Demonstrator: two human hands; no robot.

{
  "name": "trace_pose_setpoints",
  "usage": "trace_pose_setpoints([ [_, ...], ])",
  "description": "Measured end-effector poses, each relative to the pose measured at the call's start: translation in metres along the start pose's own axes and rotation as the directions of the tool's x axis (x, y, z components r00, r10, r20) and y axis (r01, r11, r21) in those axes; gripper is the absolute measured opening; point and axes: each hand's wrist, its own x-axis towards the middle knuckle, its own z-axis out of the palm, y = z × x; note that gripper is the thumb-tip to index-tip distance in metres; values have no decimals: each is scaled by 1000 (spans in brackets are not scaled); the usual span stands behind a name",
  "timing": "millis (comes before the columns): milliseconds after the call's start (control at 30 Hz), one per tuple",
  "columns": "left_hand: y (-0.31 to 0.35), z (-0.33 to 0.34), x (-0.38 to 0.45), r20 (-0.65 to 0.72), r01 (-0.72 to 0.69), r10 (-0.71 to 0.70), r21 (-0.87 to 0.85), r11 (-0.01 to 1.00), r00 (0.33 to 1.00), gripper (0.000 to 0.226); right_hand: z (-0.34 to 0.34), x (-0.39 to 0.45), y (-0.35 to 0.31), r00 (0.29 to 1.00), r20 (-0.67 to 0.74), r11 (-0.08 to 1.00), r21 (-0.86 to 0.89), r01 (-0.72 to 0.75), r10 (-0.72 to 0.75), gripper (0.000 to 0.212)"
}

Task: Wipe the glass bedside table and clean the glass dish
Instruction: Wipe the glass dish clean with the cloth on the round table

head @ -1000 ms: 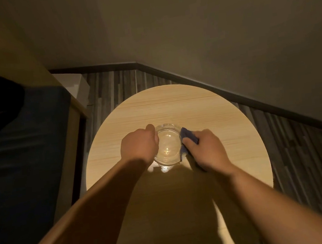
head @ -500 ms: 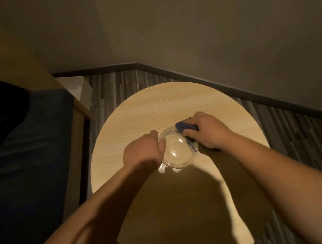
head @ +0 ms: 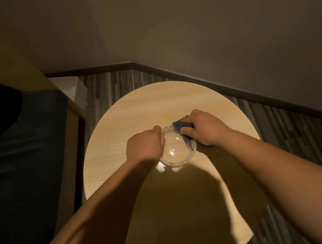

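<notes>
A clear round glass dish (head: pixel 177 152) stands near the middle of the round light-wood table top (head: pixel 134 113). My left hand (head: pixel 145 146) grips the dish's left rim, fingers curled round it. My right hand (head: pixel 203 127) holds a small dark blue cloth (head: pixel 179 125) against the dish's far right rim. Most of the cloth is hidden under my fingers.
A bed with dark blue bedding (head: pixel 24 158) and a wooden frame runs along the left. A white box (head: pixel 70 85) sits on the striped floor (head: pixel 110 83) in the corner. Walls with a dark skirting board (head: pixel 233 92) close in behind and to the right.
My right hand has moved the cloth from the dish's right side round to its far right rim. The left hand keeps its hold on the dish.
</notes>
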Motion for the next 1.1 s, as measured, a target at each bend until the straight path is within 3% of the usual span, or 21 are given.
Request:
trace_pose_setpoints([
  [133, 4, 0, -2, 4, 36, -36, -16, 999, 999, 31, 30, -41, 4, 960, -161, 959, 205, -195, 230, 27],
  [233, 9, -2, -5, 19, 62, -62, 2, 998, 998, 28, 56, -52, -7, 840, -245, 860, 312, -404, 484, 31],
  [300, 12, -1, -11, 33, 100, -100, -9, 995, 994, 27, 60, -48, -12, 789, -265, 822, 321, -470, 555, 36],
  [433, 19, 4, -32, 89, 246, -238, -86, 965, 967, 30, 50, -39, -3, 885, -278, 920, 233, -315, 373, 34],
  [533, 20, 4, -47, 165, 258, -237, -118, 959, 957, 32, 31, -28, 9, 975, -155, 986, 54, -155, 161, 31],
  [733, 13, -2, -22, 47, -26, 30, -83, 996, 998, 31, -7, 6, -1, 984, 114, 959, -233, 163, -140, 31],
  [800, 12, -1, -11, 59, -88, 89, -20, 996, 994, 30, -11, 15, -8, 971, 165, 929, -300, 216, -173, 30],
  [900, 13, 1, -6, 50, -64, 62, 31, 997, 997, 26, -12, 19, -9, 969, 181, 932, -289, 218, -170, 31],
  [1100, 21, 1, -11, 83, 8, -11, 36, 999, 996, 20, 6, 1, -6, 999, -9, 977, -209, 51, -54, 31],
])
